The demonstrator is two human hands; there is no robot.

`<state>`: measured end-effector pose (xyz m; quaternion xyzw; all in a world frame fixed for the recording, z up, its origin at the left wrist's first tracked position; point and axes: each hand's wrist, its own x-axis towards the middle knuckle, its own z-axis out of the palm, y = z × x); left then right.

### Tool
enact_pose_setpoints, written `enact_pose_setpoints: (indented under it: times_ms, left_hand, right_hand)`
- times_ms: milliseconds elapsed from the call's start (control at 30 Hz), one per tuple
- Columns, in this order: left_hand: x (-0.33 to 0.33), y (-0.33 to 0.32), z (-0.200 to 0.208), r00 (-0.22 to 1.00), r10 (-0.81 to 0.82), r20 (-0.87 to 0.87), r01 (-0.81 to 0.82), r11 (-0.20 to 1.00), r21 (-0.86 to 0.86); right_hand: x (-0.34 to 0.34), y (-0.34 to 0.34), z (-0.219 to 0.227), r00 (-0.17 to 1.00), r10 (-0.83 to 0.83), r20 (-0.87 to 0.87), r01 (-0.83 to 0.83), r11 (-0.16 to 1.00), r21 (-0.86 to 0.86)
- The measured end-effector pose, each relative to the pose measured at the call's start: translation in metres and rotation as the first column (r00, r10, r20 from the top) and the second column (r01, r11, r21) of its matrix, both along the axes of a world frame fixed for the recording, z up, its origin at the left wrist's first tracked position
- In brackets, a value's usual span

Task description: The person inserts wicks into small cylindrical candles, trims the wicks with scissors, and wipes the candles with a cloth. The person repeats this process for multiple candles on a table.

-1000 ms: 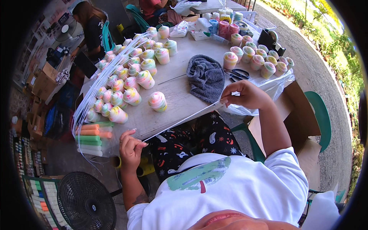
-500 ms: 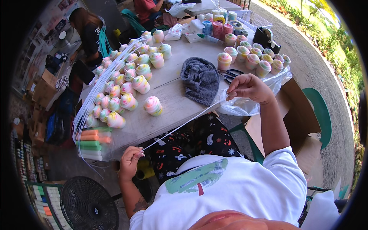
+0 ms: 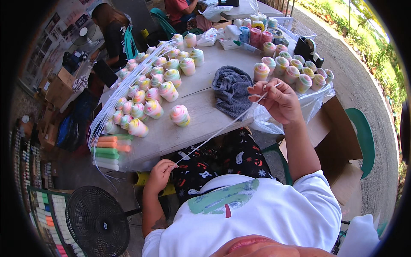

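A long white wick [image 3: 220, 132] stretches straight and slanting above my lap. My left hand [image 3: 157, 176] pinches its lower end beside the table's front edge. My right hand [image 3: 280, 102], raised at the table's right corner, holds the upper end between thumb and fingers. A bundle of white wicks [image 3: 124, 88] arches over rows of swirled pastel candles [image 3: 154, 109] on the left of the table. One such candle [image 3: 180, 115] stands apart, nearer the middle. Behind my right hand is a second group of swirled candles [image 3: 291, 74].
A dark grey towel [image 3: 232, 91] lies crumpled on the white table [image 3: 201, 94]. Orange, green and white sticks [image 3: 106, 153] lie at its left corner. A tape dispenser [image 3: 306, 48] stands far right, an open cardboard box [image 3: 338, 137] below. A black fan [image 3: 98, 220] is lower left; two people sit beyond.
My right hand has turned, its fingers more spread around the wick's end. My left hand stays on the lower end. The whole view has shifted slightly.
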<state>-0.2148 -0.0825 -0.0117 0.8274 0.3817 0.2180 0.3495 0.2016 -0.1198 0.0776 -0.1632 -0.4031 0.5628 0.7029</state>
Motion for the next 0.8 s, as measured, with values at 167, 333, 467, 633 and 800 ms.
enact_pose_setpoints:
  times_ms: [167,333,467,633,800]
  left_hand:
    - [0.026,0.031,0.017,0.947,0.089,0.309,-0.149,0.973,0.176]
    - [0.108,0.081,0.011,0.889,0.274,0.366,-0.423,0.797,0.431]
    - [0.122,0.101,-0.005,0.818,0.258,0.513,-0.259,0.963,-0.072]
    - [0.130,0.060,0.026,0.301,0.559,0.773,0.437,0.639,-0.633]
    - [0.132,0.037,0.038,0.245,0.550,0.798,0.474,0.650,-0.594]
  right_hand:
    - [0.015,-0.007,0.016,0.998,-0.030,0.050,0.026,0.997,0.078]
    - [-0.031,0.001,0.027,0.899,-0.140,0.414,0.141,0.990,0.030]
    - [-0.070,-0.007,0.010,0.782,-0.184,0.596,0.236,0.972,-0.009]
    - [-0.099,-0.001,0.009,0.324,-0.502,0.802,0.272,0.861,0.430]
    - [-0.122,0.007,0.002,0.173,-0.662,0.729,0.228,0.747,0.624]
